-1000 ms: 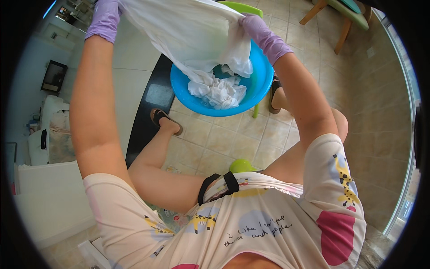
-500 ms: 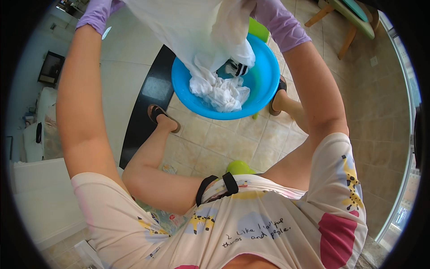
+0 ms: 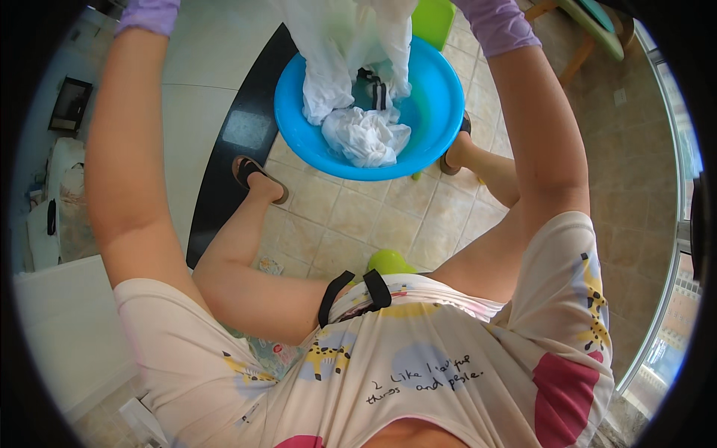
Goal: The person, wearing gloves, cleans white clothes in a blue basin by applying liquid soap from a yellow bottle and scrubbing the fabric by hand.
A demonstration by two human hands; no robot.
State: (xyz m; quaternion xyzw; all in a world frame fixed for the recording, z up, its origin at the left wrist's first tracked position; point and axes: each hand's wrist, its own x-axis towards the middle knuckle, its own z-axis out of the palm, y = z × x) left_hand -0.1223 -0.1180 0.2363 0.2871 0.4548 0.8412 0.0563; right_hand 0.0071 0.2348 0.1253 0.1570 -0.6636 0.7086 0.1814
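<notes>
Your left hand (image 3: 148,10) and right hand (image 3: 499,21), in purple gloves (image 3: 515,39), run past the upper edge, fingers out of sight. Between them a white cloth (image 3: 323,56) hangs down into the blue basin (image 3: 442,119), behind a crumpled white bundle (image 3: 366,139). Your dark sandals (image 3: 244,170) stand apart on beige floor tiles (image 3: 351,216).

Dark, handwriting-style lettering (image 3: 427,381) runs in two lines across the chest of the wearer's pale short-sleeved shirt (image 3: 328,403), between five and six o'clock, partly over a pale blue patch (image 3: 420,357). The thin, loosely spaced strokes stand upright in the view and climb slightly toward three o'clock, the lower line nearer the neckline (image 3: 418,420). Lower left, at seven o'clock, the same garment bears a dark mark (image 3: 249,414) too small to identify as lettering.
</notes>
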